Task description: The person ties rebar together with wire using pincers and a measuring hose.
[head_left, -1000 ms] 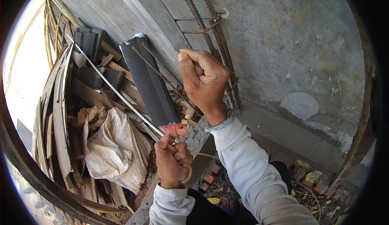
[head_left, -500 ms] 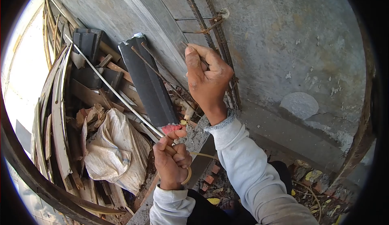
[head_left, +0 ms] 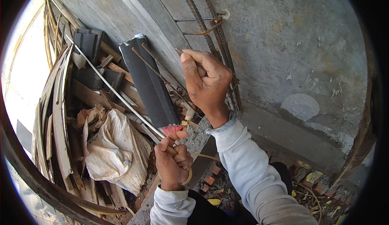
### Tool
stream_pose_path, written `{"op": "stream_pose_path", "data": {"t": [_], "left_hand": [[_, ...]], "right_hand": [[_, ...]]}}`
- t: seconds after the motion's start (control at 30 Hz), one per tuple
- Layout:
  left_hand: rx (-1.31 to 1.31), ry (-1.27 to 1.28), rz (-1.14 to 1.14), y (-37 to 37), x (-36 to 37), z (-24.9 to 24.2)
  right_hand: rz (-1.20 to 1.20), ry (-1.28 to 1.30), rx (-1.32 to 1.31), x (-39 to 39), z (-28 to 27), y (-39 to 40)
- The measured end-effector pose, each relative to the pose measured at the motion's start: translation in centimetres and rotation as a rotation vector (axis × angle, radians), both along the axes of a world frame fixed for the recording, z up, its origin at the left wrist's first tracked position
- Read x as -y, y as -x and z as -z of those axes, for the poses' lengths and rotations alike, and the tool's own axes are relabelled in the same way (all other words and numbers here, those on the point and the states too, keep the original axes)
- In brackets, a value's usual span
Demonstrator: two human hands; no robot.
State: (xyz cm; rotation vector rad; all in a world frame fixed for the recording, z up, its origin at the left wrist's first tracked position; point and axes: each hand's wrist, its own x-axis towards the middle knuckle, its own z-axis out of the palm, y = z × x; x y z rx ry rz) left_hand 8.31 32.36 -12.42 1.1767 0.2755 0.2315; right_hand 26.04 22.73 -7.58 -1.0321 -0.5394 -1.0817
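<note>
My left hand (head_left: 174, 166) is closed around a yellowish thin tube (head_left: 206, 156), which loops past the wrist and runs off to the right behind my other sleeve. A long pale rod (head_left: 109, 82) slants down across the scrap pile and meets the fingers of this hand. Higher up, close to the grey wall, my right hand (head_left: 206, 81) is closed in a pinch. A thin, dark, stick-like piece (head_left: 178, 51) pokes out beyond its thumb and forefinger; I cannot tell its kind.
Rusty rebar (head_left: 206, 32) stands tied against the wall (head_left: 283, 42). A dark ridged panel (head_left: 148, 83) leans near two rusty bars. On the left lie wood strips (head_left: 56, 119) and a white sack (head_left: 117, 148). A curved dark band (head_left: 36, 180) crosses the lower left.
My right hand has shifted slightly left and down, and more of the thin piece shows past its fingertips. My left hand stays almost in place.
</note>
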Motion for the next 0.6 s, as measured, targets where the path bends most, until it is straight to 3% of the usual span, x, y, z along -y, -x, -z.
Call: {"op": "stream_pose_path", "data": {"t": [0.13, 0.23, 0.6], "left_hand": [[-0.012, -0.017, -0.007, -0.06, 0.36, -0.13], [-0.008, -0.013, -0.009, -0.02, 0.42, -0.14], [-0.022, -0.031, -0.008, -0.25, 0.59, -0.01]], "right_hand": [[-0.118, -0.099, -0.125, -0.51, 0.03, -0.18], [-0.037, 0.008, -0.048, 0.26, -0.19, 0.41], [-0.055, -0.013, -0.057, -0.14, 0.22, -0.06]]}}
